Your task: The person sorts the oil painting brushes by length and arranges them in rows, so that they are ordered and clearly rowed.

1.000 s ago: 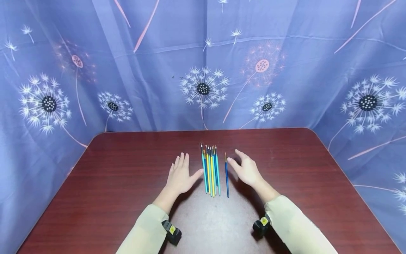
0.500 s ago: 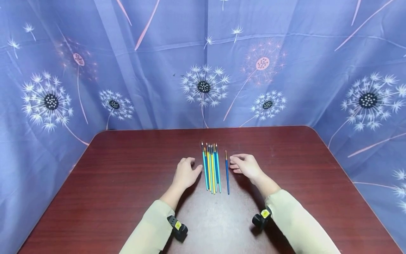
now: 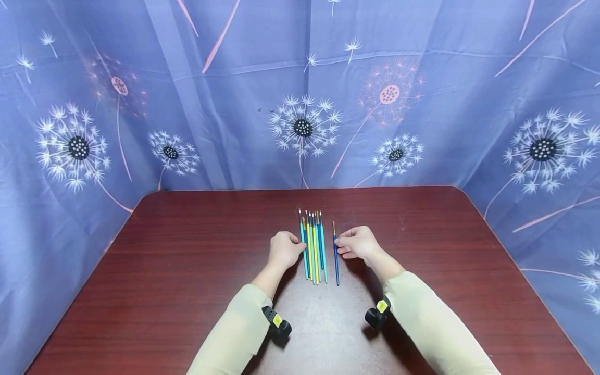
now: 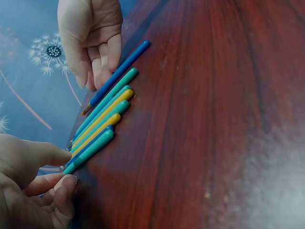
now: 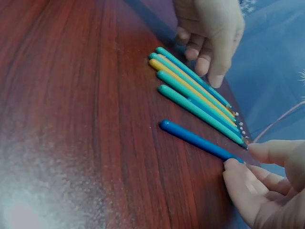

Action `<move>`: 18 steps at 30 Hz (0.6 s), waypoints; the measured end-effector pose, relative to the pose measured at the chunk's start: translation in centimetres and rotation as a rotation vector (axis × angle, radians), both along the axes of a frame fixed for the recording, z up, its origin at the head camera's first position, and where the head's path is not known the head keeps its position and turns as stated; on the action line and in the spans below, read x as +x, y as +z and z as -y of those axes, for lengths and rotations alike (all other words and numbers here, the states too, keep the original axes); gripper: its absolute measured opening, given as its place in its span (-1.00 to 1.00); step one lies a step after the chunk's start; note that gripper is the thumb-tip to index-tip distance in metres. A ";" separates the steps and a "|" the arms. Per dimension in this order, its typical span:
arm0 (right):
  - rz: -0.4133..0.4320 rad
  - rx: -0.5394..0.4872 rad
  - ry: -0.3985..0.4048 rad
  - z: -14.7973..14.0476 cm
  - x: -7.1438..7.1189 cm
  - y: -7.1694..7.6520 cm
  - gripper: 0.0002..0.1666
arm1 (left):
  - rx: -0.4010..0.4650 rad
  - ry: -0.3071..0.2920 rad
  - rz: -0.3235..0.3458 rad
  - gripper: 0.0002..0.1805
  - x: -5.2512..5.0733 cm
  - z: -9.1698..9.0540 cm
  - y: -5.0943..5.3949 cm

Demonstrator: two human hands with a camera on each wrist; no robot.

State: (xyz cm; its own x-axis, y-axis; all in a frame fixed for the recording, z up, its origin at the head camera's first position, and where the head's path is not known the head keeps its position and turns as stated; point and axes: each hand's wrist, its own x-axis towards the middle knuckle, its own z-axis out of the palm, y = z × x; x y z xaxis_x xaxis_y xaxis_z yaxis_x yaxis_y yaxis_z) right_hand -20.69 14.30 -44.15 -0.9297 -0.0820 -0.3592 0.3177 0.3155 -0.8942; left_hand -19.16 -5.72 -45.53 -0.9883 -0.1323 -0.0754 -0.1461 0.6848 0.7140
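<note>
Several turquoise, yellow and blue paintbrushes [image 3: 313,255] lie side by side on the table, bristles pointing away from me. My left hand [image 3: 285,249] is at the row's left edge, and its thumb and finger pinch the outermost turquoise paintbrush [image 4: 95,148]. A single blue paintbrush [image 3: 336,265] lies a small gap to the right of the row. My right hand [image 3: 358,243] pinches it near its ferrule; in the right wrist view the thumb lies against the blue handle [image 5: 195,140]. The handle ends of all the brushes point toward me.
A reddish-brown wooden table [image 3: 164,281] spreads out around the brushes. Blue curtains [image 3: 234,104] with a dandelion print hang behind it and at both sides. Small black wrist cameras [image 3: 280,329] sit on both sleeves.
My left hand has moved right, its spread fingers curling in to the row's edge. My right hand's fingers have closed on the single blue paintbrush. The brushes keep nearly the same places.
</note>
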 end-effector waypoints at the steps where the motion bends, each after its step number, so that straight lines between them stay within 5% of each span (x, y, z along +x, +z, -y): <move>1: 0.000 0.024 0.004 0.1 -0.1 0.0 -0.68 | -0.005 0.004 0.012 -0.86 -0.1 -0.1 0.0; 13: -0.010 0.231 -0.011 1.2 -0.6 0.0 -0.77 | -0.041 0.008 0.087 -0.87 -0.6 -0.5 0.2; 18: -0.007 0.285 0.000 1.5 -0.9 0.1 -0.79 | -0.091 -0.023 0.121 -0.63 -0.6 -0.6 0.6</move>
